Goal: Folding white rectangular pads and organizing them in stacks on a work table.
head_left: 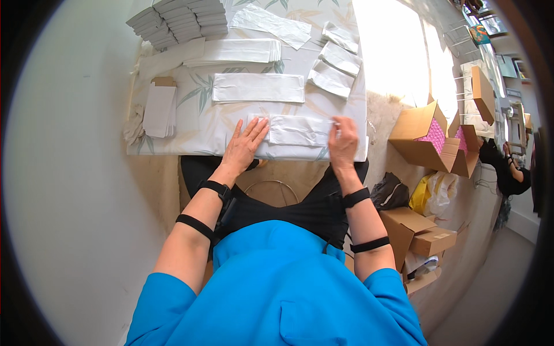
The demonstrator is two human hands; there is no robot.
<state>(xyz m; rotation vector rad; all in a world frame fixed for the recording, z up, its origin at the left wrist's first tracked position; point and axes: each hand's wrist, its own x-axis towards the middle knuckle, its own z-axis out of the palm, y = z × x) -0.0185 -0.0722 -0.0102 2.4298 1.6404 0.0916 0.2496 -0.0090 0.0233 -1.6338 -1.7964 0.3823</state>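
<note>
A flat white sleeve [300, 131], thin and slightly wrinkled, lies along the near edge of the table; whether it is paper or plastic is unclear. My left hand [242, 147] rests flat across its left end, fingers apart. At the right end, the curled fingers of my right hand [344, 138] pinch the sleeve's edge. Just beyond lies a flat white stack [258, 88] of similar sleeves. Farther back is a longer white pile [242, 52], with a loose crumpled sleeve [271, 26] behind it. Several short folded pieces [334, 69] overlap at the right.
A tall stack of folded white bundles [182, 23] stands at the table's far left. Nearer is a stack of white cards [160, 109] by the left edge. Open cardboard boxes [418, 130] with pink bubble wrap, bags [430, 193] and more cartons [404, 230] sit on the floor to my right.
</note>
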